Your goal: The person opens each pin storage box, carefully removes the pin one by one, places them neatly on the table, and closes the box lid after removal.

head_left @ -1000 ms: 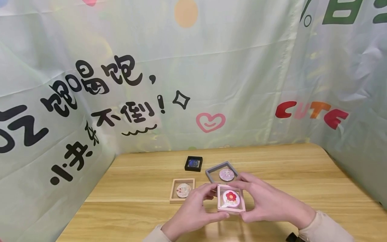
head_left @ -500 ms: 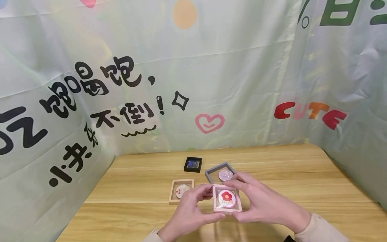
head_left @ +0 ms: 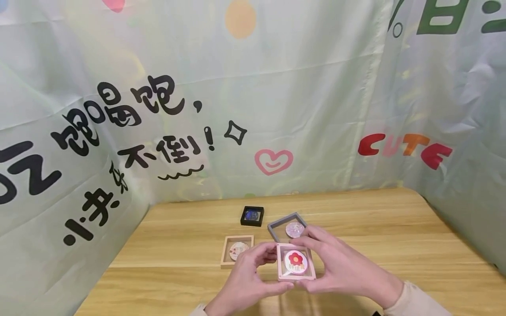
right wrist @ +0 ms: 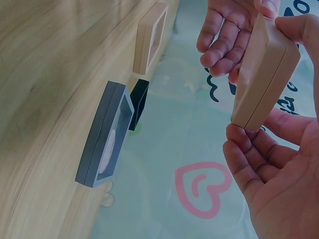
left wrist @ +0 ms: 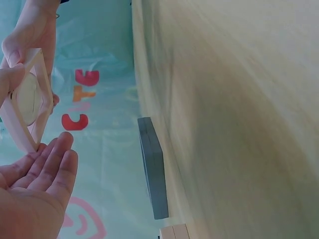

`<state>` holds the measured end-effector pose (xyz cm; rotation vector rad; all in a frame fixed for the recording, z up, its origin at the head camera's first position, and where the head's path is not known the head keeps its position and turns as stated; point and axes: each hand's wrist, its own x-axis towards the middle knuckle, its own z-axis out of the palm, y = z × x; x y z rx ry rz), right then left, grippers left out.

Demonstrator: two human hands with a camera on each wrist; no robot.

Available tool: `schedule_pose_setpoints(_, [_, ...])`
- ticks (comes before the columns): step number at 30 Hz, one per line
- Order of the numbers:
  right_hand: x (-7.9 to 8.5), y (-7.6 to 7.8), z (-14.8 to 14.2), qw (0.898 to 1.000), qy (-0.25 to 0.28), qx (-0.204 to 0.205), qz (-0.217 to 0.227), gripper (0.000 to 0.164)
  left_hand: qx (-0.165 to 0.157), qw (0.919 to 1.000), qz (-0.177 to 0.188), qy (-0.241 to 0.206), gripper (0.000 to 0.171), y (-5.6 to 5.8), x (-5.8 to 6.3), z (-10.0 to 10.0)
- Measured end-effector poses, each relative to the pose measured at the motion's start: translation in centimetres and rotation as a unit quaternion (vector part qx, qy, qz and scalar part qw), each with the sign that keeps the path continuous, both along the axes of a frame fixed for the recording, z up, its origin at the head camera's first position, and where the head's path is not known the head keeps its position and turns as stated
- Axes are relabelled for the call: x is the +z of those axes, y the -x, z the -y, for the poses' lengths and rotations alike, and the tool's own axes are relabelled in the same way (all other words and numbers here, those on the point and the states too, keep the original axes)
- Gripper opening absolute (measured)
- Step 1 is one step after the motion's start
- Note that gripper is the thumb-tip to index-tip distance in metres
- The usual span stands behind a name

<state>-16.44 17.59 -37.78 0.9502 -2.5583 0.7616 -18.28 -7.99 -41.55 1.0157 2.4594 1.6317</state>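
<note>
A small square pink display frame (head_left: 278,263) is held up off the table, tilted toward the head camera. Behind its clear film sits a round badge (head_left: 295,262) with a red flower. My left hand (head_left: 247,278) grips the frame by its left side, fingertips at the upper corner and thumb at the lower edge. On the opposite side my right hand (head_left: 343,268) holds it between thumb and fingers. Both wrist views show the frame edge-on, with its seam visible in the right wrist view. The frame's back is hidden in the head view.
On the wooden table (head_left: 158,245) behind the hands lie a grey frame (head_left: 278,232) with a purple badge, a beige frame (head_left: 226,252) with a pale badge, and a black frame (head_left: 252,222) with a blue badge. A printed cloth (head_left: 316,109) hangs around the table.
Both hands have shifted slightly left with the pink frame still between them. The head view has tilted a little. The frames on the table have stayed put.
</note>
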Motion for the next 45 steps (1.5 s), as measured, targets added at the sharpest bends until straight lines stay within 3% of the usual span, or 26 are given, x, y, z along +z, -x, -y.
schedule_pose_setpoints(32, [0.20,0.39,0.22,0.999,-0.014,0.027,-0.042,0.057,-0.035,0.9955,0.069,-0.055,0.065,0.07,0.08,-0.08])
schedule_pose_setpoints(45, [0.49,0.53,0.15,0.999,-0.015,0.038,-0.024,0.054,-0.031,0.9936,0.083,-0.069,0.065,0.09,-0.25,-0.07])
